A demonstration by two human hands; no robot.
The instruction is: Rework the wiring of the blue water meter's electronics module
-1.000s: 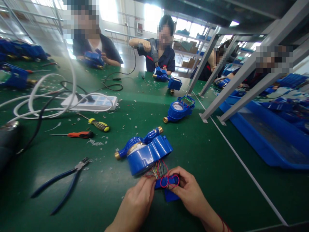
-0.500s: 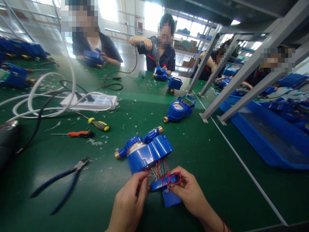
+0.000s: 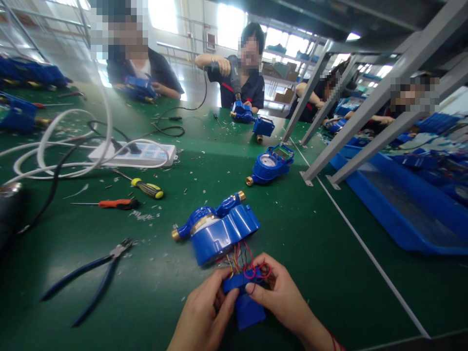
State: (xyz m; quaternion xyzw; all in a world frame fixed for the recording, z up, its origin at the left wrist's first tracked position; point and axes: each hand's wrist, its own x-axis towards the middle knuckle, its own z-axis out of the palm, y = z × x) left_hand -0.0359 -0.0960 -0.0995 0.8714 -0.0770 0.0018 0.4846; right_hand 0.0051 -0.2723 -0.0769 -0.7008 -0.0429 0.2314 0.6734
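Note:
A blue water meter (image 3: 223, 231) with brass pipe ends lies on its side on the green bench. Thin red, yellow and black wires (image 3: 241, 256) run from its housing to a small blue plastic cover (image 3: 250, 312) nearer me. My left hand (image 3: 212, 304) pinches the cover's left end between thumb and fingers. On the other end, my right hand (image 3: 281, 295) is closed, its thumb pressing the top edge beside looped red wires. My fingers hide part of the cover and the wire ends.
Left on the bench are cutting pliers (image 3: 98, 273), a red screwdriver (image 3: 119, 204), a yellow-black screwdriver (image 3: 148, 188) and a white power strip (image 3: 146, 155). Another meter (image 3: 270, 163) stands ahead. Grey metal legs (image 3: 351, 117) and a blue tray (image 3: 395, 209) are right. Co-workers sit opposite, one holding a heat gun (image 3: 234, 75).
My left hand has moved right and taken hold of the cover's left end. The cover has shifted slightly toward me, and my right thumb now presses its top edge.

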